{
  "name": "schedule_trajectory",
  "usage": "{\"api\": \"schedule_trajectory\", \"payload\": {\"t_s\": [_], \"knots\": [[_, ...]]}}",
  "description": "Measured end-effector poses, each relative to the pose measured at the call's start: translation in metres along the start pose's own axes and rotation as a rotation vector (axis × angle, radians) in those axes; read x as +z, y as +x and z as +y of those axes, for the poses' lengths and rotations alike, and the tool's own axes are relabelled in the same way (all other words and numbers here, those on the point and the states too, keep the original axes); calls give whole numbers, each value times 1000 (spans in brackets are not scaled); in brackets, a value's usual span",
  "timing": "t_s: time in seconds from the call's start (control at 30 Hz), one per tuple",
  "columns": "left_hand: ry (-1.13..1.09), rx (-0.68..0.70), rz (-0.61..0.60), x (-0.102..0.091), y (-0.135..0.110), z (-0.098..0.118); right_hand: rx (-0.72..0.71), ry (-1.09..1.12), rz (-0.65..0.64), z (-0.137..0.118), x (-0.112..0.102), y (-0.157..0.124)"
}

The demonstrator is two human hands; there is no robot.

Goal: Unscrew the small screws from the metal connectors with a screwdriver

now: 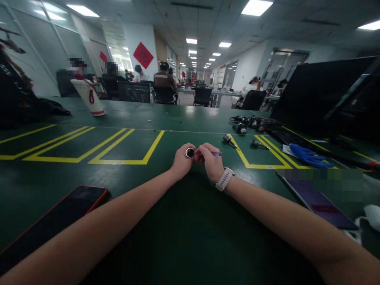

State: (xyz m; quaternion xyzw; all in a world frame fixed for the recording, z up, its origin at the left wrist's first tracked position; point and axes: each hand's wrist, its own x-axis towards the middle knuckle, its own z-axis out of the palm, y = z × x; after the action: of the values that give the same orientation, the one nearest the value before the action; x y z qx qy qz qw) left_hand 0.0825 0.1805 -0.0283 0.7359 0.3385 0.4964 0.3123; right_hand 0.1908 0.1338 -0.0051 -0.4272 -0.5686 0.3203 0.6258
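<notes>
Over table [192, 118], cylinder [190, 152] in left hand [180, 164], rod [217, 154] in right [212, 164]

The left hand [180, 163] grips a silver-rimmed round piece [190, 152] while the right hand [211, 161] holds a slim purplish item [218, 154]

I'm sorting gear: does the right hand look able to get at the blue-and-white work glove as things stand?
Probably yes: the glove lies uncovered on that side, though the right hand holds a slim, purplish, pen-like object and might need to set it down first.
</notes>
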Motion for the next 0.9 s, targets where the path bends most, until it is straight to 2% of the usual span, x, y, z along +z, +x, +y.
{"api": "schedule_trajectory", "payload": {"t_s": [0.2,0.47,0.53,0.67,0.73,0.8,0.9], "knots": [[-15,34,-133,-10,26,-19,-70,-96,-18,19,-3,20],[51,57,-215,-16,44,-31,-99,-215,-27,28,-5,37],[97,73,-228,-15,45,-33,-62,-165,-22,31,-5,39],[165,93,-228,-14,45,-34,136,131,19,42,-5,40],[178,121,-229,-14,45,-34,191,234,36,46,-5,40],[173,137,-226,-14,45,-34,190,268,41,47,-4,39],[151,129,-207,-15,45,-35,95,168,31,44,-3,37]]}}
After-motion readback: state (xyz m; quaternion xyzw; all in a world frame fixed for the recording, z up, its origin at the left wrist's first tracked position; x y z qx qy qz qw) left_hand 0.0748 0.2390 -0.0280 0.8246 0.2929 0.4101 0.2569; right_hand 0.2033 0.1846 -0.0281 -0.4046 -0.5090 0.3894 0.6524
